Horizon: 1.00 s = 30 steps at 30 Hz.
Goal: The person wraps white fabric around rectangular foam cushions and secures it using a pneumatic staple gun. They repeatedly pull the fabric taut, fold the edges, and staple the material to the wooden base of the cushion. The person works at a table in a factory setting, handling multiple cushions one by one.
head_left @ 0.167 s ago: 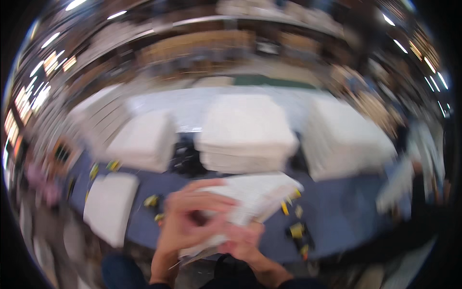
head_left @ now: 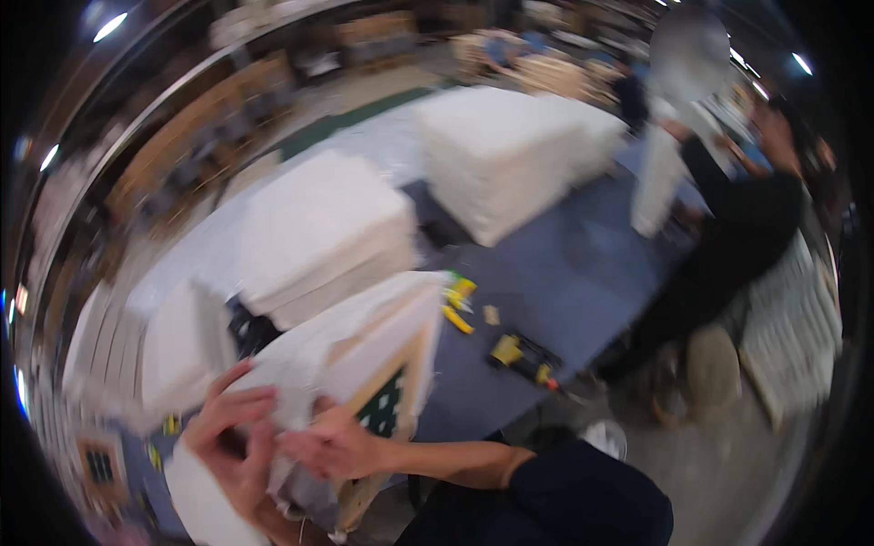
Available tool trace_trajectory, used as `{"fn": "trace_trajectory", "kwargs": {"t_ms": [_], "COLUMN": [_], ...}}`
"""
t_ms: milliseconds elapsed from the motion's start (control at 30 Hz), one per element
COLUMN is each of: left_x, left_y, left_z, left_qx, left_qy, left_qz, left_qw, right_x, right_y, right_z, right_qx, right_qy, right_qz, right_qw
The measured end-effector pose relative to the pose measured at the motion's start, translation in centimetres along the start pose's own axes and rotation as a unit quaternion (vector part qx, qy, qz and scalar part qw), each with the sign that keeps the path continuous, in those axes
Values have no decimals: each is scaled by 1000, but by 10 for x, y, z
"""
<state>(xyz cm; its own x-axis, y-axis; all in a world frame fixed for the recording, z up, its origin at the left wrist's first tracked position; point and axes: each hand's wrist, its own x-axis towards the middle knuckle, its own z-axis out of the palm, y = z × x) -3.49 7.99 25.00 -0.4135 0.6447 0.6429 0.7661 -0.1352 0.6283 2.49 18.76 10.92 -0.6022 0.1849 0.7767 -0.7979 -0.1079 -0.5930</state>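
Observation:
A padded seat panel (head_left: 364,355) is tilted up in front of me, wrapped in white fabric. Its underside faces right and shows a pale wooden frame around a dark, light-dotted middle. My left hand (head_left: 232,446) is curled at its near left corner, fingers closed on the loose white fabric (head_left: 296,378). Beside it, my right hand (head_left: 337,443) is closed in a pinch at the fabric's near edge. The fabric between the two hands is partly hidden by my fingers, and motion blurs it.
A blue-grey table (head_left: 555,264) carries stacks of white padded pieces (head_left: 328,227). A yellow-black hand tool (head_left: 526,358) and a yellow tool (head_left: 458,305) lie right of the panel. At the far right, a co-worker in dark clothes (head_left: 728,237) handles a white piece.
My view has swung to the right, bringing the co-worker further in. The panel has turned so more of its wooden underside shows. Both hands stay at its near end.

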Motion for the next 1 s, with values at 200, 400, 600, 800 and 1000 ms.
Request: {"fn": "trace_trajectory", "kwargs": {"t_ms": [200, 400, 600, 800, 1000], "left_x": [22, 30, 32, 23, 26], "left_y": [-19, -29, -16, -17, 26], "left_z": [21, -5, -2, 2, 13], "left_qx": [-23, 26, 48, 58, 51], "left_qy": [-21, -86, -114, -103, -42], "left_qz": [-3, -9, 21, -6, 29], "left_qw": [1000, 996, 992, 993, 997], "right_x": [38, 42, 42, -12, -207], "right_y": [-62, -89, -82, -102, -52], "right_z": [-11, -4, -6, -88, -245], "right_qx": [35, 59, -332, -313, -579], "right_qy": [117, 137, 165, 108, 260], "right_qz": [76, 158, 67, 253, 454], "right_qw": [990, 976, 926, 909, 625]}}
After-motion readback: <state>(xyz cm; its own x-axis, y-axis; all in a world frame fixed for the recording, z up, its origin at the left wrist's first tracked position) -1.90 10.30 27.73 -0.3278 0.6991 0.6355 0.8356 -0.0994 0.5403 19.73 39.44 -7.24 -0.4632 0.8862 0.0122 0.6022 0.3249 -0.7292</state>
